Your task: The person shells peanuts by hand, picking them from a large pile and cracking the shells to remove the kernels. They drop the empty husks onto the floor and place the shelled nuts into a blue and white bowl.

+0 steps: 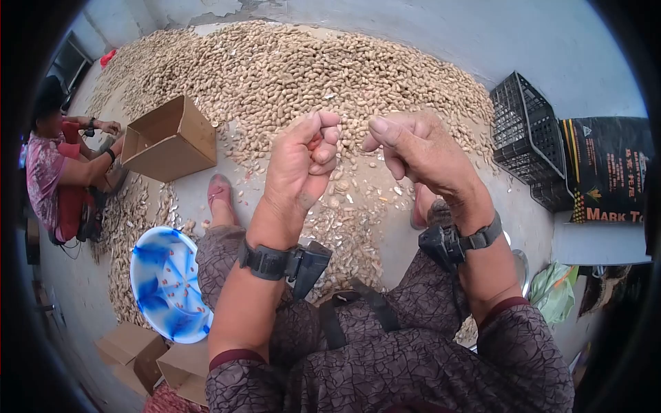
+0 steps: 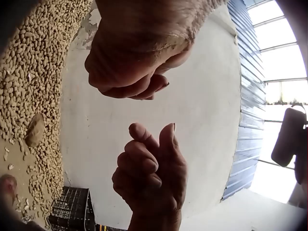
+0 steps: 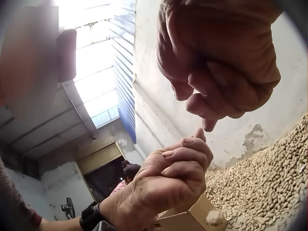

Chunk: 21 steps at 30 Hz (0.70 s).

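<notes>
My left hand (image 1: 303, 155) is raised above the floor, its fingers curled round a small reddish thing (image 1: 315, 143), perhaps a kernel, partly hidden by them. Facing it across a narrow gap is my right hand (image 1: 430, 151), fingers bent. In the left wrist view the thumb and index finger of the right hand (image 2: 151, 175) stand apart with nothing visible between them; its other fingers are curled. The right wrist view has the left hand (image 3: 163, 180) low, fingers folded. Below both hands, peanuts and shells (image 1: 344, 241) litter the floor.
A large peanut heap (image 1: 296, 69) lies against the wall. To the left are a cardboard box (image 1: 172, 148), a seated person (image 1: 58, 172) and a blue-and-white basin (image 1: 148, 258) with reddish kernels. Black crates (image 1: 527, 131) and a printed sack (image 1: 606, 172) stand at right.
</notes>
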Each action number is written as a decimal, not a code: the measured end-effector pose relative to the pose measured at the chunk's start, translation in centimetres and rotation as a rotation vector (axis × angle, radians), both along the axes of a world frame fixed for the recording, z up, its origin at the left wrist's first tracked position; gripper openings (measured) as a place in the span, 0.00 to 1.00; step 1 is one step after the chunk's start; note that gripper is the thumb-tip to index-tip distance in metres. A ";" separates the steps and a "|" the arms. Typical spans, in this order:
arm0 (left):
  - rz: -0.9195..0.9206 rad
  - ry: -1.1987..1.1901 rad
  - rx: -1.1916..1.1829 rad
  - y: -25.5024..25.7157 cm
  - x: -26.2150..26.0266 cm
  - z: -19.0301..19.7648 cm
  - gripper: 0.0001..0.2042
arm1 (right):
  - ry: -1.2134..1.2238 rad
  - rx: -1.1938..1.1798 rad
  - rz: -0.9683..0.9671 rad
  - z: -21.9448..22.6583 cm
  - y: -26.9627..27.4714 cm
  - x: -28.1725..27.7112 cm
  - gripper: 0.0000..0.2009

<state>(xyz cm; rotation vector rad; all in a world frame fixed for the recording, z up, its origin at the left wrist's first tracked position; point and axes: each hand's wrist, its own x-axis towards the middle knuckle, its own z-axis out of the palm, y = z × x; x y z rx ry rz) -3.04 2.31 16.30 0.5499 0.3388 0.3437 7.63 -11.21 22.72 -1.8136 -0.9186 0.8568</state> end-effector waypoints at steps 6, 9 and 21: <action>-0.147 -0.016 0.376 -1.9 0.1 1.3 0.11 | 0.231 -0.029 -0.184 -1.6 0.6 0.4 0.26; -0.194 0.105 0.614 -3.4 0.6 1.4 0.11 | 0.263 -0.082 -0.193 -2.7 0.9 0.6 0.25; -0.059 0.116 0.631 -3.3 0.4 0.8 0.06 | 0.300 0.053 -0.204 -2.4 1.0 0.1 0.21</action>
